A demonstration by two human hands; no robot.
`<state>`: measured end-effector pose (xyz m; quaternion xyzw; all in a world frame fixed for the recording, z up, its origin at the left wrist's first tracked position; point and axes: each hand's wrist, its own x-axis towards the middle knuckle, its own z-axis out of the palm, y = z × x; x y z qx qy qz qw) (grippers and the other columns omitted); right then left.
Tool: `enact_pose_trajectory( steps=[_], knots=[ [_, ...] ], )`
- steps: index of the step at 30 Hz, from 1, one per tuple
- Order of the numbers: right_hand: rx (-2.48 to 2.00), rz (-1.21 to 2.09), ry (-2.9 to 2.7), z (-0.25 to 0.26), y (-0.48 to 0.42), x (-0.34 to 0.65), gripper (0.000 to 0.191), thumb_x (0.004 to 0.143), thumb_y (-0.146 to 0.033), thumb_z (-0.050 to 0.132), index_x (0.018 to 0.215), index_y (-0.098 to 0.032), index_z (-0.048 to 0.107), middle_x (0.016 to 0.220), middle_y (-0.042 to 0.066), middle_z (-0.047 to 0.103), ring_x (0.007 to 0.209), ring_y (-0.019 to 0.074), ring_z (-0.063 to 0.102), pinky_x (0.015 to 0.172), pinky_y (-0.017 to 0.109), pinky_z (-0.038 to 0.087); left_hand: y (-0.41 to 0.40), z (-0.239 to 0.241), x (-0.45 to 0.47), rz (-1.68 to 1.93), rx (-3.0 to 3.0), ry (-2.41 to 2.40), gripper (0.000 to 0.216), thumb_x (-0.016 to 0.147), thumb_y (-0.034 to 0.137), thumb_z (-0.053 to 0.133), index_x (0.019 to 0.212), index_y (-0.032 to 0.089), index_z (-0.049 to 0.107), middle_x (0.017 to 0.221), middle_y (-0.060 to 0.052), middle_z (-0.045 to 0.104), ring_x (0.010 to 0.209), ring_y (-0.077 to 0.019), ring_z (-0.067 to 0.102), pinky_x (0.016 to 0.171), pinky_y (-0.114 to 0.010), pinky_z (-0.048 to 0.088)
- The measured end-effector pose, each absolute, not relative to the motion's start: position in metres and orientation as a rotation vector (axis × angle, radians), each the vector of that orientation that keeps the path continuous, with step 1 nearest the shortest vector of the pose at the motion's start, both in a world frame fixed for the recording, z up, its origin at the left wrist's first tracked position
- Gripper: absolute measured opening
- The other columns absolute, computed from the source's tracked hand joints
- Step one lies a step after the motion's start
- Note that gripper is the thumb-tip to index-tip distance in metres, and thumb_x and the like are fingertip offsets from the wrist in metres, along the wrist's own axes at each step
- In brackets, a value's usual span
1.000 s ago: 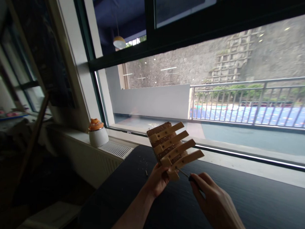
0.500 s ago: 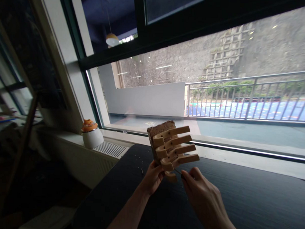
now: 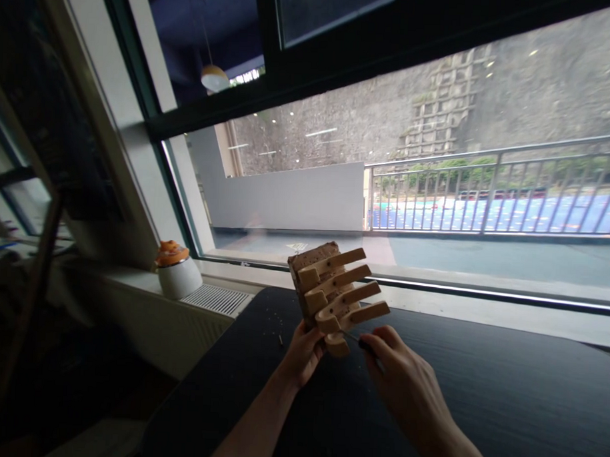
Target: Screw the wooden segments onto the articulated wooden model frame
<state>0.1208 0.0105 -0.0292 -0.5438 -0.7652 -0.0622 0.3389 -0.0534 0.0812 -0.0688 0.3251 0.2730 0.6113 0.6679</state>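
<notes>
Above the dark table I hold a tilted rough brown board [image 3: 314, 255] with several pale, curved wooden hooks [image 3: 343, 276] fixed across its face. Small dark holes or screw heads show on the hooks. My left hand [image 3: 303, 355] is closed on the board's lower corner, with its fingers partly behind the lowest hook. My right hand [image 3: 405, 372] is closed around the dark handle of a thin-shafted tool, which looks like a screwdriver [image 3: 351, 336]. Its shaft points at the lower hooks; the tip is too small to tell whether it touches.
On the dark table [image 3: 479, 394] lie a small screw-like piece [image 3: 281, 340] and light crumbs. A white pot with an orange top [image 3: 178, 271] stands on the sill beside a vent grille [image 3: 217, 299]. A large window is just beyond the table.
The view has shifted slightly, so the background sits a little further left. The hooked board has tilted a little, and more of the tool's dark handle shows at my right fingertips.
</notes>
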Motion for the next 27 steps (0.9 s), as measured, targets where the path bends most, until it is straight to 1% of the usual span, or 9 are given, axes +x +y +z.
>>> enact_pose_trajectory(
  steps=[2,5,7,12,18,23,27],
  knots=[
    [-1.326,-0.297,-2.033,-0.0304,0.0102,0.1214,0.025,0.086,-0.012,0.045,0.095,-0.023,0.065,0.096,0.005,0.064,0.069,0.0162,0.064,0.055,0.025,0.044,0.0809,-0.0688,-0.0527,1.379,0.735,0.622,0.045,0.055,0.018,0.086,0.096,0.015,0.065,0.093,-0.008,0.071,0.085,-0.0224,0.068,0.077,-0.032,0.054],
    [-1.257,-0.361,-2.028,-0.0326,0.0110,0.1200,0.027,0.085,-0.009,0.045,0.095,-0.022,0.066,0.094,0.007,0.063,0.074,0.0169,0.064,0.058,0.025,0.046,0.0808,-0.0691,-0.0513,1.387,0.727,0.650,0.046,0.053,0.015,0.086,0.094,0.015,0.065,0.090,-0.007,0.072,0.084,-0.0222,0.068,0.078,-0.032,0.054],
    [-1.240,-0.346,-2.017,-0.0328,0.0115,0.1190,0.027,0.085,-0.009,0.044,0.095,-0.021,0.066,0.093,0.007,0.063,0.075,0.0169,0.064,0.059,0.025,0.046,0.0808,-0.0692,-0.0507,1.394,0.715,0.674,0.045,0.053,0.014,0.085,0.094,0.014,0.065,0.088,-0.006,0.072,0.082,-0.0216,0.068,0.077,-0.032,0.054],
    [-1.237,-0.310,-2.010,-0.0301,0.0104,0.1184,0.028,0.085,-0.008,0.042,0.093,-0.020,0.065,0.089,0.006,0.062,0.070,0.0153,0.063,0.057,0.024,0.046,0.0796,-0.0667,-0.0510,1.403,0.709,0.687,0.045,0.055,0.017,0.085,0.095,0.014,0.065,0.089,-0.007,0.071,0.077,-0.0199,0.068,0.071,-0.031,0.055],
    [-1.217,-0.347,-1.976,-0.0290,0.0088,0.1183,0.026,0.085,-0.008,0.043,0.092,-0.020,0.064,0.090,0.005,0.062,0.070,0.0155,0.062,0.057,0.025,0.045,0.0747,-0.0621,-0.0493,1.392,0.768,0.658,0.046,0.056,0.021,0.087,0.097,0.014,0.065,0.090,-0.007,0.072,0.078,-0.0196,0.068,0.071,-0.029,0.054],
    [-1.248,-0.291,-1.987,-0.0284,0.0082,0.1189,0.020,0.087,-0.013,0.045,0.089,-0.020,0.064,0.081,0.003,0.059,0.067,0.0151,0.060,0.057,0.026,0.043,0.0743,-0.0613,-0.0489,1.388,0.787,0.652,0.044,0.059,0.022,0.086,0.097,0.015,0.066,0.094,-0.006,0.071,0.082,-0.0197,0.068,0.072,-0.029,0.054],
    [-1.233,-0.249,-1.987,-0.0302,0.0089,0.1195,0.019,0.087,-0.014,0.045,0.088,-0.020,0.063,0.081,0.003,0.059,0.068,0.0147,0.060,0.058,0.025,0.043,0.0760,-0.0634,-0.0510,1.385,0.791,0.663,0.043,0.059,0.022,0.086,0.097,0.015,0.066,0.093,-0.006,0.071,0.080,-0.0197,0.068,0.072,-0.030,0.054]
  ],
)
